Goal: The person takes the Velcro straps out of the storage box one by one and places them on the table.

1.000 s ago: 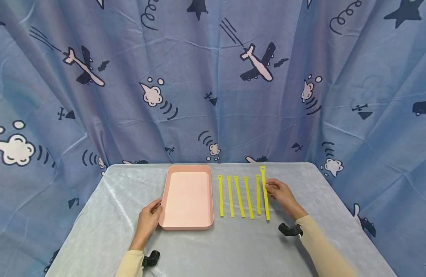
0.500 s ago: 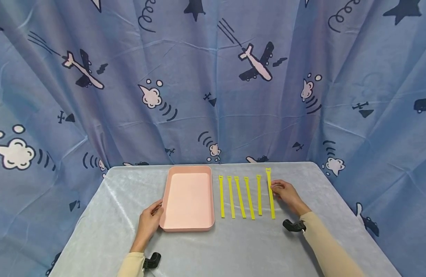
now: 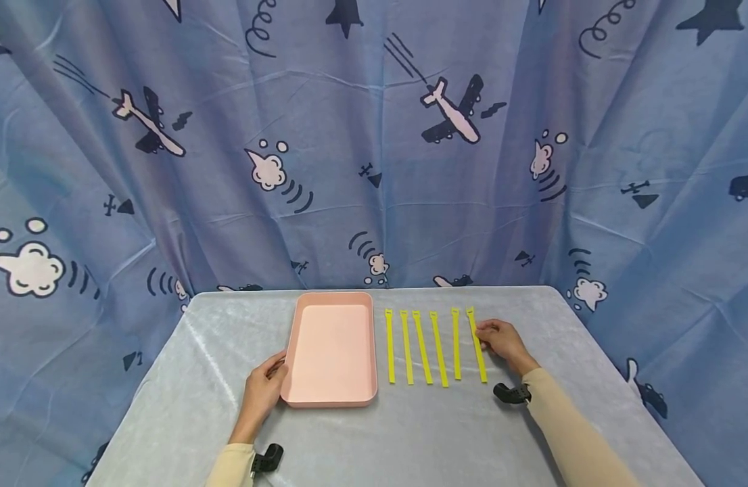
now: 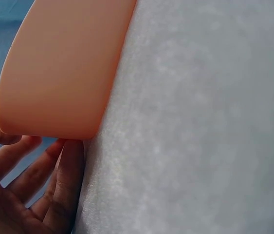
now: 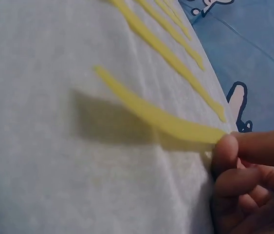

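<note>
A shallow pink tray [image 3: 329,355] lies on the table. My left hand [image 3: 263,385] touches its left side near the front corner; the left wrist view shows the fingers [image 4: 68,170] spread, tips against the outer wall. My right hand [image 3: 502,340] pinches the rightmost yellow cable tie [image 3: 478,348], a flat strip with a slotted head, between thumb and finger. In the right wrist view this tie [image 5: 151,114] curves up off the cloth and casts a shadow. Several like cable ties [image 3: 423,348] lie in a row between tray and right hand, heads toward the back.
A pale grey cloth [image 3: 410,439] covers the table. Behind it hangs a blue curtain [image 3: 325,223] printed with planes and clouds. Black wrist devices [image 3: 268,458] sit at both sleeves.
My right hand has carried the rightmost cable tie to the right, away from the row, and lowered it toward the table. The left hand and tray keep their places.
</note>
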`<action>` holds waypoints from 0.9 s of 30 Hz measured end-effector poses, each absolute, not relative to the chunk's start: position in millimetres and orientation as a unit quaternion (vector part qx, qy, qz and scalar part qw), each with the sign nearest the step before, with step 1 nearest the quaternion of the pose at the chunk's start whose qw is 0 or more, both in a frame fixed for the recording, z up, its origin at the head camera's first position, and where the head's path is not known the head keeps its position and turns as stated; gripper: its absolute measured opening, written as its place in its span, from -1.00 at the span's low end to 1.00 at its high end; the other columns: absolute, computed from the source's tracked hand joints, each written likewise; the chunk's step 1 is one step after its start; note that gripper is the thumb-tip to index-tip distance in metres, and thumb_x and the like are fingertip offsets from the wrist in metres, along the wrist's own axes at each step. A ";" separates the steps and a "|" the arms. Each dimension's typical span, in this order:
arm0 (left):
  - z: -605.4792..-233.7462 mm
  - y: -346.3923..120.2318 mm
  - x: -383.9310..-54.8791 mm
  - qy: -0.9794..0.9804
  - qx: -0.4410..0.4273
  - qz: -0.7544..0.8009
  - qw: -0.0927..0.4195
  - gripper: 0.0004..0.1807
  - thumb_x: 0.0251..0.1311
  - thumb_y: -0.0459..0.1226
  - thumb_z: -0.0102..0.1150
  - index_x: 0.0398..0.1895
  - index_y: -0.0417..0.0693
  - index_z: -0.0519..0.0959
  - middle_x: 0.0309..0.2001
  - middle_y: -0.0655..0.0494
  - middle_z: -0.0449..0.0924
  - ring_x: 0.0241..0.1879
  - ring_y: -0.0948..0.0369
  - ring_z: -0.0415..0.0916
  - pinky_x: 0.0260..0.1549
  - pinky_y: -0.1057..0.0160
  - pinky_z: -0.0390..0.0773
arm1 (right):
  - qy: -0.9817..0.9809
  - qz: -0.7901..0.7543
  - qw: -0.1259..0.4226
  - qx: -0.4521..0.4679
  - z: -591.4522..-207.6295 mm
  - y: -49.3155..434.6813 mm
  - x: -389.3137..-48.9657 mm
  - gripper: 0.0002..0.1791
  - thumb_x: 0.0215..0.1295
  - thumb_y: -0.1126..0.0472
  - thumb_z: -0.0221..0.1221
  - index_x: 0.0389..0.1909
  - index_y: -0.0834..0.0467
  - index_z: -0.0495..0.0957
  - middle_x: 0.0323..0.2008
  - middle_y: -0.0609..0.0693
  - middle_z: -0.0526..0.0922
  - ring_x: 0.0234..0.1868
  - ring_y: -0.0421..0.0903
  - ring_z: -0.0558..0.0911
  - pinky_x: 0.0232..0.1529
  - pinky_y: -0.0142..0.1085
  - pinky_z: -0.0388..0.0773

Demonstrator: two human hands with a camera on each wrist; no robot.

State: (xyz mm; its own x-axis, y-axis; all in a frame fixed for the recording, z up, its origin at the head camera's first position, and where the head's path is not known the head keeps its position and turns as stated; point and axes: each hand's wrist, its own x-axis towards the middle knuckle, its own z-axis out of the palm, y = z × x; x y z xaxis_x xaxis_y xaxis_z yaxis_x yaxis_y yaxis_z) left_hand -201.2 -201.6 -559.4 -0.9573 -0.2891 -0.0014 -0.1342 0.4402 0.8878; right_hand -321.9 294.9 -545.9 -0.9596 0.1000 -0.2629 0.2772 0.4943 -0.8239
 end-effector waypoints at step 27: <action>-543.0 -201.7 -193.9 -0.855 0.105 -0.497 0.106 -0.60 0.34 -0.25 0.05 0.21 -0.08 0.57 0.06 -0.10 0.67 -0.10 0.07 0.66 -0.32 0.39 0.52 | 0.867 -0.498 0.019 0.028 -521.4 249.5 -286.7 -0.69 0.44 0.17 0.09 0.06 0.28 0.50 -0.03 0.21 0.57 -0.22 -0.04 0.66 -0.30 -0.31 0.53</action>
